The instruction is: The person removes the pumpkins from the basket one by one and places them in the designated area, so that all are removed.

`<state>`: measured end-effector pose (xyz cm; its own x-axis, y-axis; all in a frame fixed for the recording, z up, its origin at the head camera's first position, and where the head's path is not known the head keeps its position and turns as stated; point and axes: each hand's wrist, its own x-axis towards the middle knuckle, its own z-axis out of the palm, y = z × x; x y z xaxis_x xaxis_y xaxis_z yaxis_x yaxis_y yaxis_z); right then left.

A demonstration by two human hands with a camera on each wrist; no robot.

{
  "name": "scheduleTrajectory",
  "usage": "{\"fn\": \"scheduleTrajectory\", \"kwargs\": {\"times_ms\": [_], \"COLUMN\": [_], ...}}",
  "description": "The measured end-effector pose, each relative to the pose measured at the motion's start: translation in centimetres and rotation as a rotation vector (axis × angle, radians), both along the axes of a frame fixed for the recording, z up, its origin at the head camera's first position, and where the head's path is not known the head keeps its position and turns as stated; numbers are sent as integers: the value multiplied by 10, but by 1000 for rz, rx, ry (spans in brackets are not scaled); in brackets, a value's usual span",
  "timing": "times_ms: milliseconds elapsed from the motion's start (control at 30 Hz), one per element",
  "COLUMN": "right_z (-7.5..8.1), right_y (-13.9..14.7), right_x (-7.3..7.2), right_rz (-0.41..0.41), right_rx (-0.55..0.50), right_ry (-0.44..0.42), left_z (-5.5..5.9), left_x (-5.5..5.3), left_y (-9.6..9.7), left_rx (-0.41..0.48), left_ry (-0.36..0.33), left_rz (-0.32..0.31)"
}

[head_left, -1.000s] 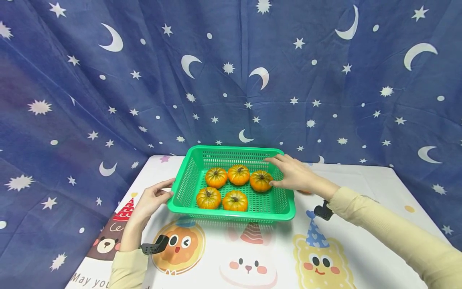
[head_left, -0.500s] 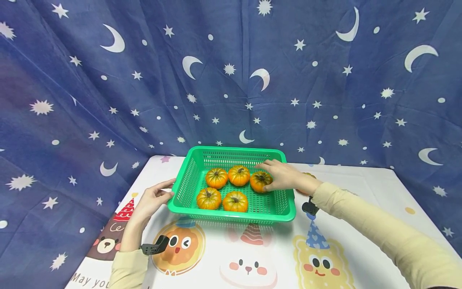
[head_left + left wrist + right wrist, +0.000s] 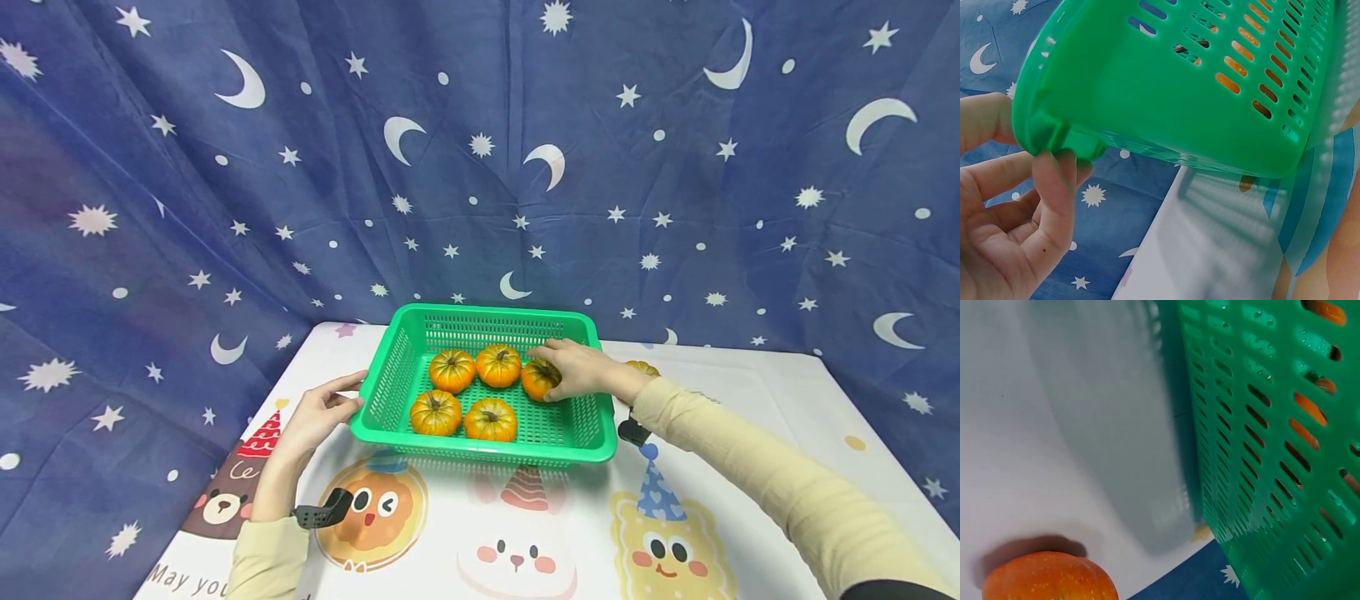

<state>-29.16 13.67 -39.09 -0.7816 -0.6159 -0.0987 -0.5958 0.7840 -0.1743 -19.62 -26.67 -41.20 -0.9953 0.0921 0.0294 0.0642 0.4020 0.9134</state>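
A green plastic basket [image 3: 487,451] with slotted walls stands on the table and holds several small orange pumpkins [image 3: 491,419]. At its left end, my left hand [image 3: 311,421] pinches the rim; the left wrist view shows thumb and fingers around the basket's lip [image 3: 1063,137]. My right hand [image 3: 583,369] reaches over the right wall and grips the rightmost pumpkin [image 3: 536,382], thumb on the near side and fingers on the far side. Part of that pumpkin is hidden under the hand. The right wrist view shows mostly the basket's outer wall [image 3: 1260,462].
Another pumpkin [image 3: 1050,578] lies on the table outside the basket, to its right, mostly covered by the right forearm in the head view. A printed white cloth [image 3: 600,517] covers the table. Behind it hangs a blue curtain [image 3: 465,167] with moons and stars.
My right hand has moved left and down into the basket, closing around the rightmost pumpkin. The left hand stays on the rim.
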Motion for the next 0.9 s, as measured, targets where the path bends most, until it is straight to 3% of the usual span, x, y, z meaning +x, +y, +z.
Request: {"fn": "scheduleTrajectory", "kwargs": {"times_ms": [367,900], "right_z": [-6,-11], "right_y": [-4,-6], "right_x": [-7,-4], "right_rz": [-18,-7], "right_rx": [96,199], "right_ry": [-20,44], "left_z": [-1,-2], "left_x": [0,-1], "left_y": [0,0], "left_rx": [11,17], "left_ry": [-5,8], "left_rz": [5,-11]}}
